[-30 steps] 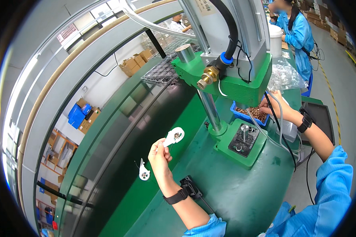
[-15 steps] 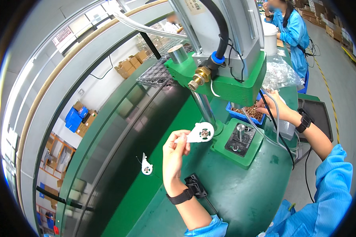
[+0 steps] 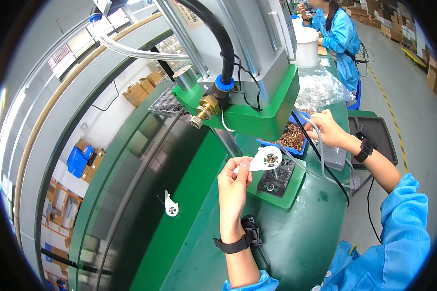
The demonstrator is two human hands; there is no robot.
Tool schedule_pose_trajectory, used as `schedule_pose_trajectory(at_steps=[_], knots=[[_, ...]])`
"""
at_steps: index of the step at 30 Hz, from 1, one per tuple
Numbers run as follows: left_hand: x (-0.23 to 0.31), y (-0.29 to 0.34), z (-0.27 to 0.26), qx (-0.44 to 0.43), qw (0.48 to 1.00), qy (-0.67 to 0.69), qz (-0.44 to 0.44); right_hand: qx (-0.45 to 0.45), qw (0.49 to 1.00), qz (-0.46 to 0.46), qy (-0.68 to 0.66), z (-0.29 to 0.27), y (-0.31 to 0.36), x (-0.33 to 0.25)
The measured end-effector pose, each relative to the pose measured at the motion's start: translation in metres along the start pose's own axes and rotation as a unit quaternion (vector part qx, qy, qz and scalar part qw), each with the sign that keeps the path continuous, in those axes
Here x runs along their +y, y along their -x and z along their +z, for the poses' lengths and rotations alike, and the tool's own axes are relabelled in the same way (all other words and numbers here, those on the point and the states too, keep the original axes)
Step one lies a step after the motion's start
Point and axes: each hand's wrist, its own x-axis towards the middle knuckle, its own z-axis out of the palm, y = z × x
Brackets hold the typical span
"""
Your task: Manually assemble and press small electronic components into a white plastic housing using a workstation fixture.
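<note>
My left hand [image 3: 234, 183] pinches the narrow end of a white teardrop-shaped plastic part [image 3: 260, 162]. Its round end has a slotted centre with a small metallic piece in it. This end overlaps, in view, the metal post and black plate [image 3: 278, 186] on the green press base [image 3: 296, 180]. Beside a blue bin [image 3: 303, 149] of small copper-coloured pieces [image 3: 291, 137] is my right hand [image 3: 327, 130]. Its fingers are closed together near the bin's right edge; whether they hold one of the pieces is hidden. The green press head [image 3: 257, 119] overhangs the base.
A similar white part [image 3: 171, 207] lies on the green belt to the left. Cables and a grey hose [image 3: 320, 150] hang near my right hand. Clear plastic bags [image 3: 320, 89] and a white bucket [image 3: 307, 47] stand behind; a person in blue [image 3: 342, 36] sits beyond.
My left hand has carried the white part rightward, to in front of the press post. My right hand has drawn slightly away from the bin. The whole view has shifted a little.
</note>
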Motion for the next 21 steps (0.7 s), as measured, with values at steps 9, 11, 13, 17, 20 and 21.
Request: schedule_pose_trajectory(at_steps=[9, 11, 13, 17, 20, 21], knots=[[-0.002, 0.002, 0.001, -0.007, 0.999, -0.001, -0.043, 0.008, 0.999, 0.018, -0.027, -0.001, 0.010, 0.002], [-0.001, 0.004, 0.000, -0.007, 0.998, -0.009, -0.056, 0.045, 0.999, -0.006, -0.020, -0.003, 0.011, 0.001], [0.000, 0.006, -0.001, 0.022, 0.995, -0.090, -0.047, 0.065, 0.998, -0.002, -0.027, -0.002, 0.012, -0.001], [0.018, 0.017, 0.016, 0.091, 0.969, -0.228, -0.019, 0.120, 0.991, 0.039, -0.033, 0.004, 0.015, -0.005], [0.016, 0.016, 0.014, 0.073, 0.956, -0.279, -0.045, 0.151, 0.987, 0.048, -0.029, 0.008, 0.019, -0.004], [0.019, 0.016, 0.013, 0.072, 0.956, -0.279, -0.047, 0.150, 0.987, 0.050, -0.029, 0.010, 0.020, -0.005]])
